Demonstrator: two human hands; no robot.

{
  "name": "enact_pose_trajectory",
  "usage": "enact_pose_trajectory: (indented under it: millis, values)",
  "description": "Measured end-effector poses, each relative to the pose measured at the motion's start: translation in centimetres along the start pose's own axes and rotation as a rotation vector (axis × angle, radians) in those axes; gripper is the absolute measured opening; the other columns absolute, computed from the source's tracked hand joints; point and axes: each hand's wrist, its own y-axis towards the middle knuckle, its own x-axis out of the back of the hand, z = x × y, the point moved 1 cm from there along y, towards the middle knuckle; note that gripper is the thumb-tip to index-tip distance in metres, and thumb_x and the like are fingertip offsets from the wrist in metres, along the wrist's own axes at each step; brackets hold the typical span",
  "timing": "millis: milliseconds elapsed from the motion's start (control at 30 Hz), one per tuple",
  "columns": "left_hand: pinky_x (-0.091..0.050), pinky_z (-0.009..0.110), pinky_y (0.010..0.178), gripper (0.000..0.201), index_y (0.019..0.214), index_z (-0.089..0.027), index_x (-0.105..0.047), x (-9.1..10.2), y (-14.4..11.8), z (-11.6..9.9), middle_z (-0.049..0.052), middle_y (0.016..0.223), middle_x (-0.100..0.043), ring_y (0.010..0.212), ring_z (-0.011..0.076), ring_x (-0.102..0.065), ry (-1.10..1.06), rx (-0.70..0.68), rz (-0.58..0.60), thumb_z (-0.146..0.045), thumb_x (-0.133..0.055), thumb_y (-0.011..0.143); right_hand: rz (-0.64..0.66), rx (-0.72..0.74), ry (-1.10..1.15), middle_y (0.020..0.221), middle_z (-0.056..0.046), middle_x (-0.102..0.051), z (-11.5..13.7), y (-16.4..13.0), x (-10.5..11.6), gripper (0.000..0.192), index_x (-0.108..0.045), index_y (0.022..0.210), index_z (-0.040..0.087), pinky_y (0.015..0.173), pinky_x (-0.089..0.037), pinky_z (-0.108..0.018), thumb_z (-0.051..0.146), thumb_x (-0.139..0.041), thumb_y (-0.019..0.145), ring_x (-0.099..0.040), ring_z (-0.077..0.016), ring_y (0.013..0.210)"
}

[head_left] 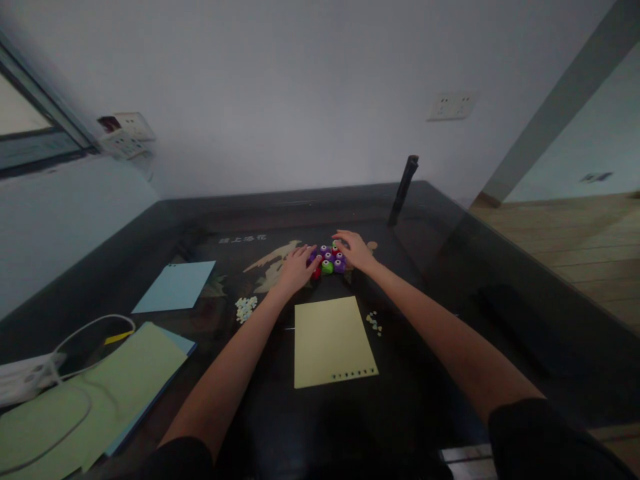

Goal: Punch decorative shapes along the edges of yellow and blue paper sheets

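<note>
A cluster of small round toys with single eyes (327, 257), in purple, green and red, sits near the middle of the black table. From the left, my left hand (298, 265) rests against the cluster, its fingers stretched out over the nearest toys. At the right side of the cluster is my right hand (356, 250), fingers curved and apart, fingertips by a green and a red toy. Neither hand visibly lifts a toy. Closer to me lies a yellow sheet of paper (333, 341) with a row of holes along its near edge.
Small pale pieces form a pile (245, 309) left of the yellow sheet, with a few more pieces (373, 323) on its right. A blue sheet (176, 287), green sheets (110, 393) and a white cable (95, 321) lie leftward. A black stick-like object (403, 190) stands at the back right.
</note>
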Motion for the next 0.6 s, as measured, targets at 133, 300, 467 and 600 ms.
enact_pose_trajectory:
  millis: [133,300,467,600]
  values:
    - [-0.03,0.045,0.111,0.054,0.137,-0.019,-0.048,0.0,-0.2,0.3,0.014,0.146,-0.046,0.134,0.03,-0.042,0.046,-0.038,0.022,-0.05,-0.044,0.093,0.112,0.155,-0.015,0.136,-0.008,-0.057,0.8,-0.1,-0.8,0.032,-0.067,0.117,0.024,0.109,-0.029,-0.05,0.038,-0.059,0.089,-0.042,-0.0275,0.132]
    - [-0.033,0.041,0.11,0.06,0.14,-0.016,-0.042,0.1,-0.3,0.2,0.015,0.144,-0.047,0.133,0.028,-0.042,0.058,-0.087,0.067,-0.054,-0.04,0.093,0.123,0.168,-0.033,0.125,-0.011,-0.065,1.7,-0.5,-2.2,0.041,-0.06,0.126,0.021,0.104,-0.034,-0.046,0.043,-0.046,0.095,-0.051,-0.0255,0.118]
    - [-0.039,0.043,0.103,0.059,0.138,-0.016,-0.042,0.5,-0.8,-0.8,0.017,0.139,-0.047,0.124,0.0292,-0.05,0.047,-0.105,0.124,-0.054,-0.04,0.092,0.081,0.132,-0.048,0.123,-0.012,-0.065,1.7,-2.2,-1.7,0.046,-0.058,0.127,0.018,0.102,-0.035,-0.044,0.046,-0.038,0.097,-0.052,-0.0268,0.112]
    - [-0.041,0.043,0.102,0.058,0.138,-0.017,-0.04,0.9,-1.2,-1.6,0.016,0.136,-0.049,0.122,0.03,-0.051,0.04,-0.135,0.167,-0.052,-0.042,0.091,0.06,0.12,-0.043,0.121,-0.012,-0.066,2.0,-3.4,-1.3,0.048,-0.058,0.127,0.016,0.101,-0.035,-0.043,0.048,-0.038,0.097,-0.052,-0.0273,0.11]
